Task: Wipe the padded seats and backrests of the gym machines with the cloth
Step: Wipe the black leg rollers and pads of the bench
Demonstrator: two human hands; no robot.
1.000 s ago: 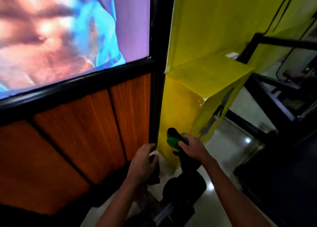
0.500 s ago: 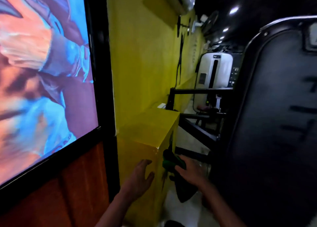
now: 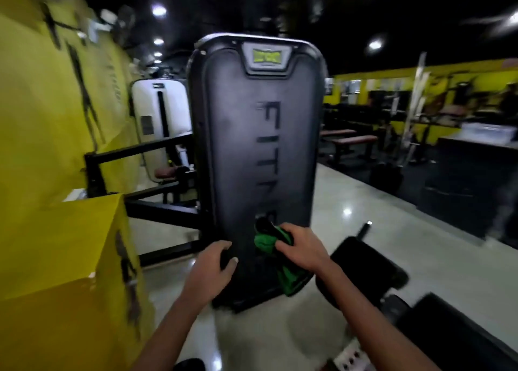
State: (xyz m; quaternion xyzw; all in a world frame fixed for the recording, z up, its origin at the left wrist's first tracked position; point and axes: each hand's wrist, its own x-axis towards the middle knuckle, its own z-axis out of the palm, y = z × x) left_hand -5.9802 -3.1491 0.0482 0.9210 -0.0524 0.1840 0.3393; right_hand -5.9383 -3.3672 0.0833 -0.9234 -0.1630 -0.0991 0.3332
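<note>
My right hand (image 3: 301, 247) grips a green and black cloth (image 3: 269, 240), which hangs down in front of the lower part of a tall black machine cover (image 3: 252, 146) lettered "FITN". My left hand (image 3: 213, 267) is held in front of the cover's lower left edge with fingers loosely curled and nothing in it. A black padded seat (image 3: 367, 269) lies low just right of my right hand, and another dark pad (image 3: 459, 334) sits at the bottom right.
A yellow box (image 3: 61, 258) stands close on my left against the yellow wall (image 3: 33, 104). Behind the cover are a black frame (image 3: 140, 152) and a white machine (image 3: 157, 112). Brown benches (image 3: 353, 140) stand farther right on dark flooring. The floor (image 3: 364, 230) is glossy and pale.
My view has swung right, from the wall poster and yellow box to the black machine cover. Both hands came along, the right still holding the cloth, the left off the yellow box.
</note>
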